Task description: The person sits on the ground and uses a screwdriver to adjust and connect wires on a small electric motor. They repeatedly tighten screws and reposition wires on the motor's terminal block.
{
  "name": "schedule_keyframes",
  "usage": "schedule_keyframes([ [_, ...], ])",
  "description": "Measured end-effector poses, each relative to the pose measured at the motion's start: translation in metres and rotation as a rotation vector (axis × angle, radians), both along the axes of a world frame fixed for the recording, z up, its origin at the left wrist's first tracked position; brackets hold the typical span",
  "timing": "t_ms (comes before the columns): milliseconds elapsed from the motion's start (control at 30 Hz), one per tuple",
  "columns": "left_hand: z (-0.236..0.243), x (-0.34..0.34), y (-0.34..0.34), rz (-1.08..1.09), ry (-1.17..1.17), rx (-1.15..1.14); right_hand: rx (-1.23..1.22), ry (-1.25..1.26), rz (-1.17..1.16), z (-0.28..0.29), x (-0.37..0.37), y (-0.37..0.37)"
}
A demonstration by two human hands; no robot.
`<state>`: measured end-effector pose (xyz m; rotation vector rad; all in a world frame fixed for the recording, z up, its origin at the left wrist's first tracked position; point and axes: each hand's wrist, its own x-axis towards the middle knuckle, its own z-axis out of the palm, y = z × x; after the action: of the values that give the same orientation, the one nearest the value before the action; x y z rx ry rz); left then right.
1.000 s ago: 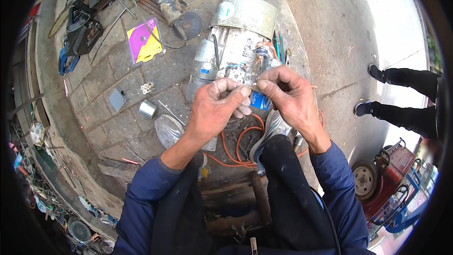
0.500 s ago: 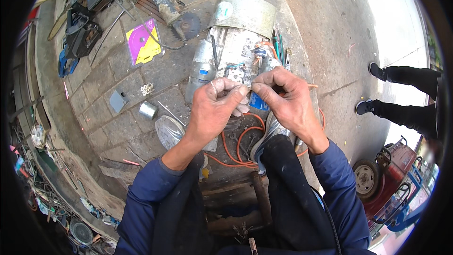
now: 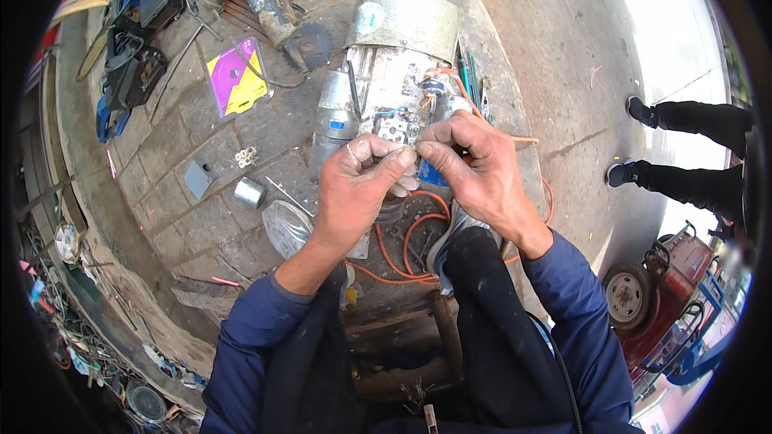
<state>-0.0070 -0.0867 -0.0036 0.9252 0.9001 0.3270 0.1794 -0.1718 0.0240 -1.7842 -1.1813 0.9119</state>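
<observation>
Left hand [image 3: 354,181] and right hand [image 3: 482,173] sit slightly closer than before | grips: narrow pinches, cannot tell what's held | motor [image 3: 394,84]: beyond them, near paving's [image 3: 289,138] right edge | risk: dusty fingertips [image 3: 404,158] could drop any tiny part among orange cord [image 3: 414,277] loops

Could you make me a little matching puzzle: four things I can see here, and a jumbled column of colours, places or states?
Things:
1. Motor
2. Flat package
3. Cord
4. Left hand and right hand

Descriptions:
A. Purple and yellow
B. Close together, fingers pinched
C. Orange, lying in loops
D. Bulky and greyish

Pairs: 1-D, 2-A, 3-C, 4-B.
</observation>
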Motion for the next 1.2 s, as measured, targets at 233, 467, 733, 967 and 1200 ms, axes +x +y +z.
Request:
schedule_keyframes([
  [233, -0.010, -0.003, 0.014, -0.043, -0.158, -0.394, 0.059, 0.072, 0.012, -0.003, 0.003, -0.001],
  [467, 0.003, 0.000, 0.013, -0.038, -0.099, -0.206, 0.009, 0.008, 0.104, 0.003, 0.012, -0.003],
  [733, -0.003, 0.003, 0.007, 0.011, -0.073, 0.133, -0.111, -0.067, 0.268, 0.014, 0.032, 0.003],
  [967, -0.003, 0.003, 0.015, 0.015, -0.124, -0.037, -0.239, 0.235, 0.174, 0.016, 0.026, 0.016],
  [1200, -0.009, -0.003, 0.018, 0.042, -0.252, -0.360, -0.182, 0.292, 0.130, 0.011, 0.023, 0.015],
])
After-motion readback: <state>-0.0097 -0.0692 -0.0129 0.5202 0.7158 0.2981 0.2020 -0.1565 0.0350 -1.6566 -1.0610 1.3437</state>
